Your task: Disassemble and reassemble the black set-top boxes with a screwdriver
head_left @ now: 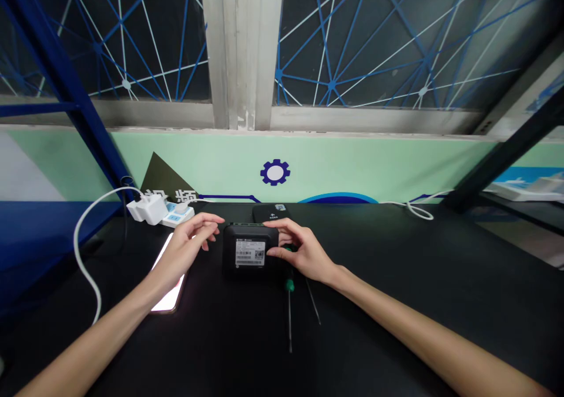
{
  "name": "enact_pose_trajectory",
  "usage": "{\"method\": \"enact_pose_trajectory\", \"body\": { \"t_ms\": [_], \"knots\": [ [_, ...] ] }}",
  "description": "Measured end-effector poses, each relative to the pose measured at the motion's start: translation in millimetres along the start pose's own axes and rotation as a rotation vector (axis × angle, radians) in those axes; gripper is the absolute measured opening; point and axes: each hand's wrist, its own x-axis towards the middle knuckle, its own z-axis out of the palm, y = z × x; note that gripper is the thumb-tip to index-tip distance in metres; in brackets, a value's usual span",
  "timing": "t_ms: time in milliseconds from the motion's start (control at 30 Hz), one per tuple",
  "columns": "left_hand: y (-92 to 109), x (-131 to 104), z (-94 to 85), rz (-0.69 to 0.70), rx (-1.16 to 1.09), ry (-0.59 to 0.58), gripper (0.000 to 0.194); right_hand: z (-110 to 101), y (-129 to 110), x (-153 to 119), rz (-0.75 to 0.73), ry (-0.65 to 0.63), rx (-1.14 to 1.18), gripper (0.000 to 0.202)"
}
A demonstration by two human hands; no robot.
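The black box (pixel 229 250) (white label (pixel 249 253) showing) was between the right hand (pixel 304 250), which gripped its right edge, and the left hand (pixel 191 238), which hovered empty, fingers loosely bent, near its left edge.

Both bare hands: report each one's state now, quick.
Left hand: open, loosely curved, holding nothing visible.
Right hand: closed on the right side of the white-labelled black rectangular plastic box.
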Motion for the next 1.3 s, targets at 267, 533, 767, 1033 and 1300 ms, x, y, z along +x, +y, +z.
{"method": "enact_pose_trajectory", "body": {
  "t_ms": [267, 533, 767, 1033, 1300],
  "knots": [
    [-14.7, 4.0, 2.6, -0.157, -0.103, -0.119, 0.035, 0.1, -8.0, -2.7, -0.126, 0.150, -0.137, 0.035],
    [-12.8, 0.6, 5.2, -0.282, -0.204, -0.231, 0.050, 1.9, -12.1, -5.8, -0.286, 0.178, -0.160, 0.024],
    [-8.7, 0.0, 2.8, -0.294, -0.089, -0.235, 0.050, 2.0, -23.1, -7.5, -0.463, 0.040, -0.280, 0.018],
    [-17.5, 0.0, 3.5, -0.239, -0.004, -0.209, 0.047, 8.6, -22.0, -10.7, -0.377, -0.122, -0.268, 0.027],
    [-13.2, 1.4, 4.2, -0.191, 0.199, -0.201, 0.043, 8.2, -15.1, -9.8, -0.370, -0.243, -0.315, 0.032]
  ]
}}
